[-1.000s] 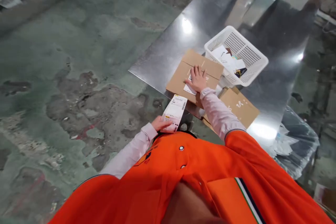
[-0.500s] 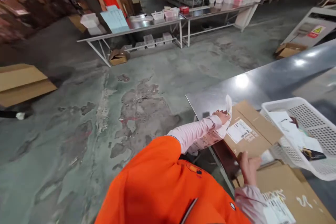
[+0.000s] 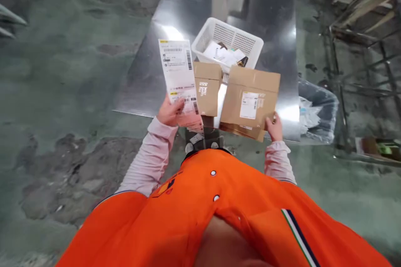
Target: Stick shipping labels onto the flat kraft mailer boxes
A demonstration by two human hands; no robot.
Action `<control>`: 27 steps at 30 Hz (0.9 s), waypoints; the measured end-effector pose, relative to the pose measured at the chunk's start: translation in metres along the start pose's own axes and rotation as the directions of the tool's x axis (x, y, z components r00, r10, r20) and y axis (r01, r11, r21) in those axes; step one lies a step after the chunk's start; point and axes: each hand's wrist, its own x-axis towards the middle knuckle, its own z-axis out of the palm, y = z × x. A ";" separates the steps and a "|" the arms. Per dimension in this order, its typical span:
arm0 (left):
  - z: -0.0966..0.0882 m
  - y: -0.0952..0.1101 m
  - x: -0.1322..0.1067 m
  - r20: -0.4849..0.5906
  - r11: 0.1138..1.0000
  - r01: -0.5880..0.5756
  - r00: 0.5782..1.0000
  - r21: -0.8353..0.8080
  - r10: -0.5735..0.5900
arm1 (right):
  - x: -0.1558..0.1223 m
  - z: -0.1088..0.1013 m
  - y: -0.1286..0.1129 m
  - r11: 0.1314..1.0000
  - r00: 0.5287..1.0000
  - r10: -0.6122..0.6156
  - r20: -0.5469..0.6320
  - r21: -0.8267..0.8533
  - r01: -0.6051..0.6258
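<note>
White plastic basket (image 3: 234,35) on the metal counter (image 3: 142,79), with loose papers (image 3: 224,55) inside. Left of the basket and on its near side, a strip of printed labels (image 3: 177,66) in the left hand (image 3: 169,110), with fingers closed on the lower part and thumb across the front. Just in front of the basket, a left carton (image 3: 208,94), partly overlapped in view by the strip. In front of the basket and to its right, a right carton (image 3: 233,96) with a white label (image 3: 249,105) on the upper face, gripped near one corner by the right hand (image 3: 275,128), with fingers bent round the edge, their undersides hidden. Farther from the basket, beneath the right carton, a lower carton (image 3: 258,134) by the counter's near edge. Pressing on the lower carton or raised just above: impossible to tell.

Likeliest trouble, by judgement: a slip or swing of the right carton, from a hold at one corner only. Next, a drag on the lower carton through rubbing from above, and perhaps a tumble off the near edge. Possible too, a knock against the basket, given the narrow gap. For the strip, creasing against the left carton, from thin paper and a long unsupported upper end; under too light a pinch, a drop.
</note>
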 end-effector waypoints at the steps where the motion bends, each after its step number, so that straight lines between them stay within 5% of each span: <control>1: -0.001 -0.006 -0.009 0.017 1.000 0.016 1.000 0.015 -0.016 | -0.007 -0.003 -0.004 0.996 0.999 0.028 0.022 -0.088 -0.026; 3: 0.001 -0.021 -0.027 0.088 0.993 0.087 0.992 0.073 -0.093 | -0.028 0.012 -0.025 0.994 0.985 -0.006 0.172 -0.105 0.024; 4: 0.003 -0.027 -0.034 0.138 0.984 0.135 0.979 0.119 -0.151 | -0.040 0.028 -0.041 0.995 0.942 -0.078 0.328 -0.028 0.092; 6: 0.008 -0.035 -0.043 0.259 0.938 0.237 0.917 0.255 -0.302 | -0.069 0.066 -0.074 0.941 0.726 -0.306 0.616 0.312 0.132; 7: 0.009 -0.037 -0.045 0.311 0.908 0.264 0.877 0.326 -0.367 | -0.083 0.084 -0.088 0.895 0.693 -0.384 0.611 0.431 0.116; 9: 0.011 -0.036 -0.042 0.356 0.885 0.257 0.844 0.387 -0.401 | -0.109 0.111 -0.107 0.849 0.712 -0.427 0.558 0.517 0.103; 12: 0.008 -0.035 -0.033 0.212 0.929 0.226 0.932 0.292 -0.293 | -0.126 0.126 -0.117 0.906 0.665 -0.394 0.635 0.392 0.162; 14: 0.005 -0.038 -0.031 0.068 0.938 0.237 0.963 0.253 -0.262 | -0.119 0.125 -0.123 0.919 0.624 -0.386 0.680 0.340 0.198; 17: 0.004 -0.048 -0.037 -0.055 0.924 0.254 0.967 0.284 -0.249 | -0.098 0.123 -0.141 0.911 0.628 -0.410 0.661 0.331 0.246; 22: 0.005 -0.068 -0.050 -0.251 0.922 0.170 0.964 0.347 -0.084 | -0.078 0.131 -0.163 0.925 0.554 -0.365 0.748 0.228 0.302; 24: 0.002 -0.074 -0.047 -0.268 0.924 0.163 0.961 0.345 -0.070 | -0.073 0.142 -0.166 0.930 0.532 -0.338 0.777 0.188 0.317; 27: -0.008 -0.082 -0.037 -0.161 0.935 0.275 0.957 0.222 -0.243 | -0.054 0.170 -0.178 0.826 0.560 -0.447 0.698 0.081 0.558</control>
